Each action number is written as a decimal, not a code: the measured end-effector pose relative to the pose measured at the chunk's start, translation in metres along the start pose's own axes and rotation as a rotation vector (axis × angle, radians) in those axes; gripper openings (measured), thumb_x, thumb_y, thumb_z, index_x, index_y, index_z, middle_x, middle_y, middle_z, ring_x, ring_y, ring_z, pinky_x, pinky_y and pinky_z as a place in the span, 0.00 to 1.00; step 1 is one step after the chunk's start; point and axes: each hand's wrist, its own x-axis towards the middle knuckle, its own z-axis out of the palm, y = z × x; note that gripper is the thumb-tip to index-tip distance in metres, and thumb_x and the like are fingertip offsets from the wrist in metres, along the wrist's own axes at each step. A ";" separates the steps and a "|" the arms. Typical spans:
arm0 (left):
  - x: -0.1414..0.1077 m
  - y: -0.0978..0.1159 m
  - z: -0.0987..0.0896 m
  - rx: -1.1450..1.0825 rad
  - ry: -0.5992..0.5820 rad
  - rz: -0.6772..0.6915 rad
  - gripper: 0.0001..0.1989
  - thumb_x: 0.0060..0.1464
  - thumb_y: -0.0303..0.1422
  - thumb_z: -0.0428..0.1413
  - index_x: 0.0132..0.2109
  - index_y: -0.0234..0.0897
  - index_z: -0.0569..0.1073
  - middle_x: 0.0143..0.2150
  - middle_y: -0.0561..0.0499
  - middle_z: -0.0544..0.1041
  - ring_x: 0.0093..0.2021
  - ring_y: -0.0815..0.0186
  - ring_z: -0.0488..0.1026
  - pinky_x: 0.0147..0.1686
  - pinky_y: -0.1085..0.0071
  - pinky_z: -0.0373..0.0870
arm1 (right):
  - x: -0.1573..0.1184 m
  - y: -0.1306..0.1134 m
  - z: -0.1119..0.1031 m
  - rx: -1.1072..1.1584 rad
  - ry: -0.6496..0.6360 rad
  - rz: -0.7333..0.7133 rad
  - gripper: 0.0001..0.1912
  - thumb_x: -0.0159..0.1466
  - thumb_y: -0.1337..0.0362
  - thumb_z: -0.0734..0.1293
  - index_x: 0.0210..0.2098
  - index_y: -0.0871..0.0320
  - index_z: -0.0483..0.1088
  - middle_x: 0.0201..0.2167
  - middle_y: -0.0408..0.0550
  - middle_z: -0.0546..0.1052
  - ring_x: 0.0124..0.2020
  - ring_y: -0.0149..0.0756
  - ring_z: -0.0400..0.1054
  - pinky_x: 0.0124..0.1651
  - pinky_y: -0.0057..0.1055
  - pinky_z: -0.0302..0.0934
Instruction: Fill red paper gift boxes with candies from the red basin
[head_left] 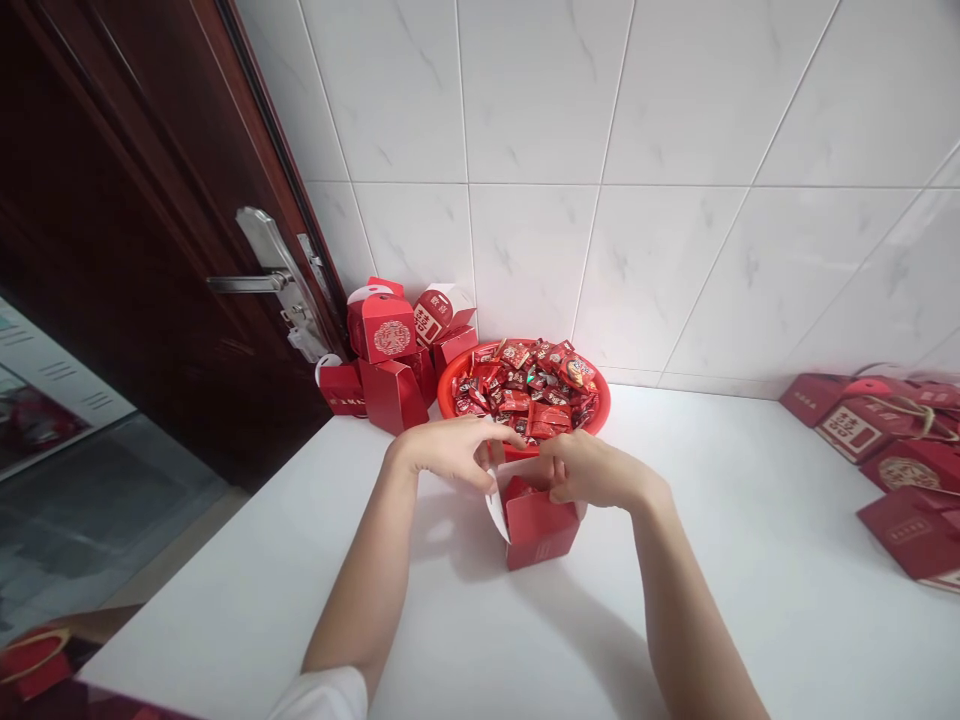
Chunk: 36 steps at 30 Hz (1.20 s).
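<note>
An open red box (541,532) stands on the white table, with a pale flap folded out at its left and something red inside. My left hand (461,447) is at the box's left back edge, its fingers apart and curved down beside the flap. On the other side, my right hand (592,468) has its fingers bent over the box's back right edge, thumb against the rim; the fingertips are partly hidden. Just behind both hands lies a red basin (448,392) heaped with small red-wrapped sweets (551,418).
Several red boxes (394,395) are stacked at the back left, beside a dark door with a metal handle (247,284). More red boxes (911,530) lie at the right end of the table (765,560). A tiled wall (675,280) closes off the back.
</note>
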 end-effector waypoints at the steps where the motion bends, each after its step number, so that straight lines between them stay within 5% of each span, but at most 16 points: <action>1: 0.001 0.001 0.001 0.005 -0.014 0.000 0.31 0.44 0.29 0.62 0.58 0.39 0.74 0.37 0.52 0.81 0.38 0.62 0.78 0.35 0.74 0.69 | 0.002 0.001 0.002 -0.025 0.040 0.037 0.08 0.53 0.76 0.67 0.28 0.57 0.68 0.28 0.44 0.73 0.28 0.32 0.65 0.26 0.27 0.49; 8: 0.007 0.007 0.004 0.093 -0.062 0.052 0.21 0.48 0.30 0.59 0.52 0.41 0.81 0.36 0.52 0.81 0.35 0.65 0.76 0.31 0.76 0.66 | 0.006 0.005 0.007 -0.158 0.199 0.152 0.11 0.51 0.71 0.72 0.30 0.58 0.66 0.36 0.50 0.73 0.40 0.42 0.67 0.34 0.30 0.54; 16: 0.015 0.011 0.012 0.062 -0.104 0.121 0.16 0.55 0.42 0.61 0.46 0.40 0.83 0.42 0.49 0.83 0.34 0.67 0.76 0.34 0.76 0.67 | -0.001 0.009 0.002 -0.166 0.152 0.273 0.17 0.53 0.65 0.76 0.38 0.57 0.67 0.39 0.48 0.74 0.41 0.42 0.69 0.33 0.30 0.53; 21: 0.022 0.014 0.023 -0.004 -0.120 0.126 0.19 0.57 0.50 0.58 0.38 0.39 0.84 0.32 0.51 0.82 0.30 0.67 0.73 0.30 0.76 0.64 | -0.008 0.012 -0.002 -0.119 0.130 0.248 0.23 0.51 0.67 0.76 0.44 0.57 0.68 0.42 0.50 0.74 0.44 0.43 0.68 0.35 0.29 0.55; 29: 0.032 0.026 0.035 0.022 -0.111 -0.009 0.27 0.56 0.54 0.55 0.21 0.37 0.72 0.19 0.54 0.64 0.21 0.70 0.60 0.22 0.71 0.53 | -0.024 0.023 -0.011 -0.084 0.102 0.277 0.11 0.59 0.62 0.71 0.41 0.56 0.72 0.38 0.51 0.76 0.37 0.40 0.70 0.30 0.29 0.56; 36: 0.035 0.046 0.052 0.141 0.000 -0.107 0.19 0.57 0.48 0.56 0.27 0.39 0.72 0.25 0.52 0.73 0.25 0.64 0.69 0.24 0.71 0.58 | -0.034 0.017 -0.007 -0.103 -0.020 0.166 0.06 0.54 0.64 0.73 0.32 0.55 0.75 0.31 0.46 0.79 0.34 0.40 0.72 0.29 0.29 0.55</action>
